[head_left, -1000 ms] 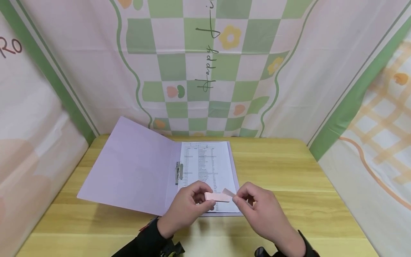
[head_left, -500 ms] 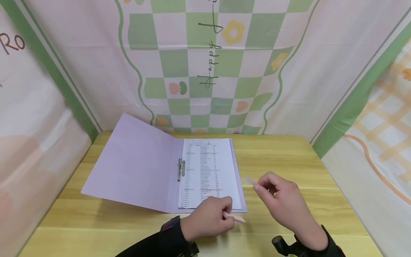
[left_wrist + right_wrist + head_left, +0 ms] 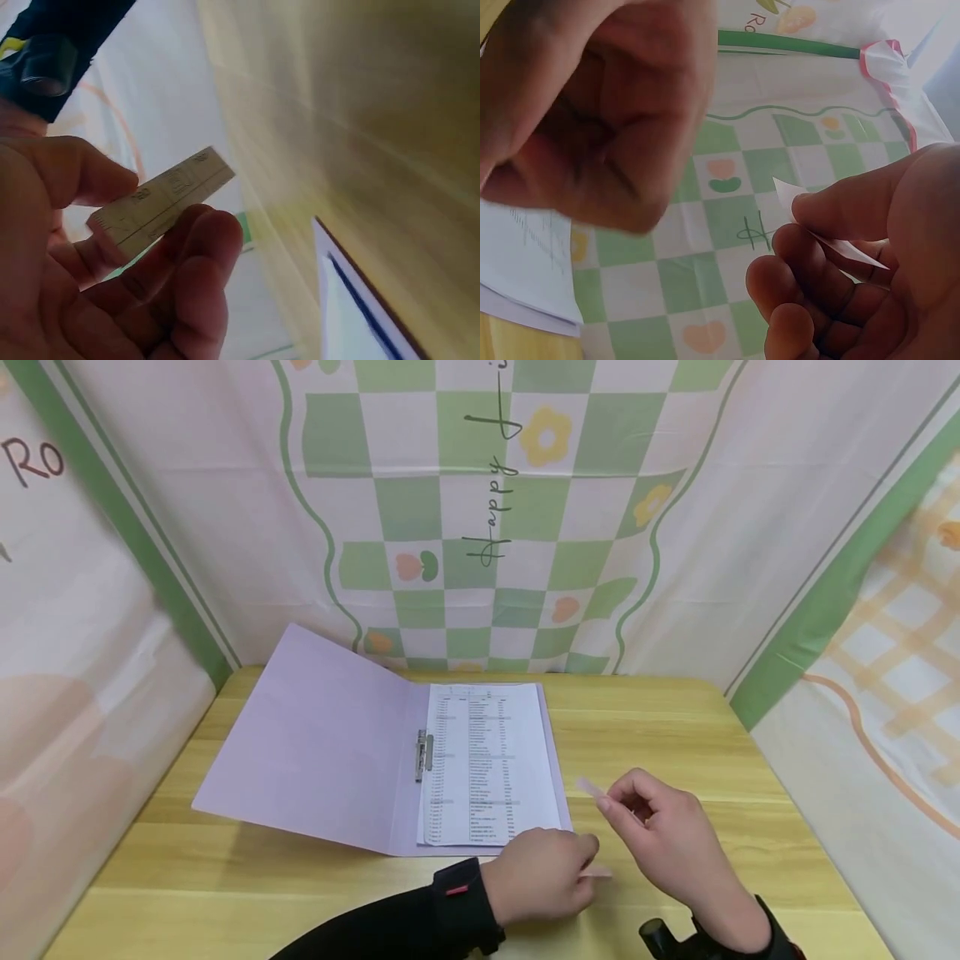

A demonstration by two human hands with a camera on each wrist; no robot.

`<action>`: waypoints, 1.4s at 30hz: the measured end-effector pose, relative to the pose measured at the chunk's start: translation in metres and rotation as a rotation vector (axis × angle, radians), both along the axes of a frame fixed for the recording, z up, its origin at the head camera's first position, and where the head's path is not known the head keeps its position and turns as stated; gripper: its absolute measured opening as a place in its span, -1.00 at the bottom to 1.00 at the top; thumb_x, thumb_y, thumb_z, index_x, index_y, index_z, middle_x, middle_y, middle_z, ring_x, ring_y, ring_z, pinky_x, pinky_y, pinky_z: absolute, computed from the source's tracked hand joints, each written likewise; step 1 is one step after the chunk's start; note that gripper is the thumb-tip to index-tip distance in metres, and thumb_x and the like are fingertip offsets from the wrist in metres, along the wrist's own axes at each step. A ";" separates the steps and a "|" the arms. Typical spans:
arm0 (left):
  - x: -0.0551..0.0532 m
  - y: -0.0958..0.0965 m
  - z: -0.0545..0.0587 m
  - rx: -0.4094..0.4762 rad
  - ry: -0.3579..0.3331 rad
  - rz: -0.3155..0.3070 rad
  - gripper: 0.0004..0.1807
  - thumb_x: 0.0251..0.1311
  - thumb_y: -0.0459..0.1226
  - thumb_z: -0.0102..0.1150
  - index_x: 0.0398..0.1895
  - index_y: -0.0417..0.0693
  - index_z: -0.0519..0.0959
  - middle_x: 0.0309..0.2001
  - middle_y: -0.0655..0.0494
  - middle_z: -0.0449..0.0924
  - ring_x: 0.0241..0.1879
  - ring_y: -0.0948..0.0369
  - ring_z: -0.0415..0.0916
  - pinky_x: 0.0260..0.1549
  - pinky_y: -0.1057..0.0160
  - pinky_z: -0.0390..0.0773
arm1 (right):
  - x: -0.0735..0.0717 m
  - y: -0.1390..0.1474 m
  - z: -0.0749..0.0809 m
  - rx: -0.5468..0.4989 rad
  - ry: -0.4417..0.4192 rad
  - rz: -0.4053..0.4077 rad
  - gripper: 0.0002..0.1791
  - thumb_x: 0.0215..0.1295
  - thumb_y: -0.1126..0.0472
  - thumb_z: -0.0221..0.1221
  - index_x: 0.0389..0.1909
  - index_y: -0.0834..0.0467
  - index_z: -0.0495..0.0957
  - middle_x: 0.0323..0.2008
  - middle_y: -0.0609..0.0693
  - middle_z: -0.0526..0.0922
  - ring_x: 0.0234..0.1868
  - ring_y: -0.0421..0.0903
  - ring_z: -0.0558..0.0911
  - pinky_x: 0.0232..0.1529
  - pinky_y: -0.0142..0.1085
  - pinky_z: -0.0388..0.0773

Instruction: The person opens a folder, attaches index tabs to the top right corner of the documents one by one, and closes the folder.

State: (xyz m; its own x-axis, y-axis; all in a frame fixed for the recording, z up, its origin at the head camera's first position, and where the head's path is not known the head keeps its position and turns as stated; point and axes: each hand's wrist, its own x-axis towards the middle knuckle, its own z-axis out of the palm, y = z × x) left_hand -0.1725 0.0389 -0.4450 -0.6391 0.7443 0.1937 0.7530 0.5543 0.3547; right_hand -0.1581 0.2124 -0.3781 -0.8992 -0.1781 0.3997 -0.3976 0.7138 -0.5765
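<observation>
My left hand [image 3: 538,877] pinches a small pad of pink sticky notes [image 3: 598,872] by the folder's near right corner. In the left wrist view, the pad's printed backing [image 3: 169,199] shows between thumb and fingers. To the right, above the table, my right hand [image 3: 671,839] pinches one pale sticky note [image 3: 588,787] between thumb and forefinger; the right wrist view shows the slip [image 3: 785,196] slightly bent. A lilac folder [image 3: 315,743] lies open, its cover raised at the left. Printed sheets [image 3: 491,760] lie on its right side, next to a metal clip [image 3: 423,755].
The folder lies on a wood-grain table [image 3: 637,718]. A patterned cloth [image 3: 480,510] hangs behind the table, and more cloth hangs at both sides. Black bands with devices are on both wrists.
The hands have drawn apart, the right one moving right with the single note. My left hand has turned over and shifted right and toward me with the pad.
</observation>
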 end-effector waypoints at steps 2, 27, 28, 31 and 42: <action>-0.001 0.008 0.001 -0.065 0.026 0.014 -0.80 0.26 -0.11 0.25 -0.44 0.13 0.44 -0.65 0.38 0.24 -0.69 0.43 0.20 -0.72 0.44 0.19 | 0.000 0.001 0.001 0.002 0.012 -0.002 -0.78 0.30 0.22 0.33 -0.42 -0.13 0.51 -0.62 -0.30 0.44 -0.64 -0.27 0.36 -0.60 -0.35 0.31; -0.004 0.063 -0.019 -0.348 0.147 -0.027 -0.90 0.43 -0.14 0.10 -0.30 0.27 0.55 -0.51 0.36 0.36 -0.57 0.39 0.21 -0.70 0.39 0.22 | 0.000 0.006 0.010 0.008 -0.026 -0.042 -0.84 0.31 0.19 0.33 -0.39 -0.10 0.55 -0.52 -0.31 0.54 -0.50 -0.24 0.49 -0.48 -0.33 0.40; -0.004 0.064 -0.021 -0.352 0.149 -0.031 -0.91 0.41 -0.15 0.12 -0.30 0.27 0.55 -0.51 0.36 0.36 -0.57 0.39 0.21 -0.70 0.39 0.22 | 0.001 0.006 0.010 0.005 -0.029 -0.042 -0.84 0.31 0.19 0.33 -0.39 -0.10 0.55 -0.52 -0.31 0.54 -0.51 -0.24 0.49 -0.49 -0.33 0.40; -0.005 0.066 -0.022 -0.365 0.135 -0.035 -0.92 0.40 -0.16 0.13 -0.29 0.27 0.54 -0.49 0.36 0.37 -0.57 0.40 0.22 -0.69 0.39 0.23 | 0.001 0.006 0.008 0.000 -0.032 -0.040 -0.84 0.30 0.19 0.34 -0.39 -0.09 0.55 -0.52 -0.31 0.54 -0.51 -0.24 0.49 -0.49 -0.33 0.40; -0.006 0.081 -0.022 -0.502 0.064 0.001 -0.89 0.40 -0.12 0.13 -0.31 0.35 0.59 -0.40 0.37 0.44 -0.58 0.35 0.27 -0.68 0.33 0.32 | 0.000 0.006 0.006 0.000 -0.050 -0.032 -0.85 0.31 0.19 0.33 -0.39 -0.08 0.55 -0.52 -0.29 0.54 -0.49 -0.23 0.49 -0.47 -0.32 0.41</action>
State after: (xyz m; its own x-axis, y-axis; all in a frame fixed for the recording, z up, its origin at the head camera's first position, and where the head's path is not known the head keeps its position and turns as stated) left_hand -0.1785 0.1194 -0.4665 -0.6385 0.7550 -0.1491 0.7638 0.6454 -0.0023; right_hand -0.1583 0.2180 -0.3719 -0.9231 -0.1492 0.3544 -0.3456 0.7259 -0.5947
